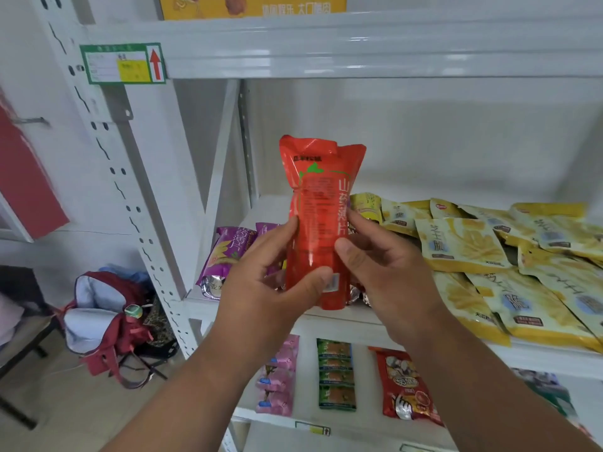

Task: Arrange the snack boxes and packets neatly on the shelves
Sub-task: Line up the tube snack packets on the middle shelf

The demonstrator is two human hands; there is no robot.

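Red packet point(321, 223) was held upright in front of the middle shelf point(342, 318), long axis vertical, sealed top up, its lower end just above the shelf's front lip. Both hands gripped its lower half: left hand point(270, 275) wrapped it from the left, thumb curled across the front; right hand point(375, 256) pinched the right edge, thumb on front, fingers behind. Neither hand was clearly nearer; the packet sat between them. Purple packets point(225, 252) lay on that shelf just behind and left of the red one; yellow packets point(489, 256) were piled to its right. Judged: placing likely calls for lowering it straight down and back, beside the purple ones.
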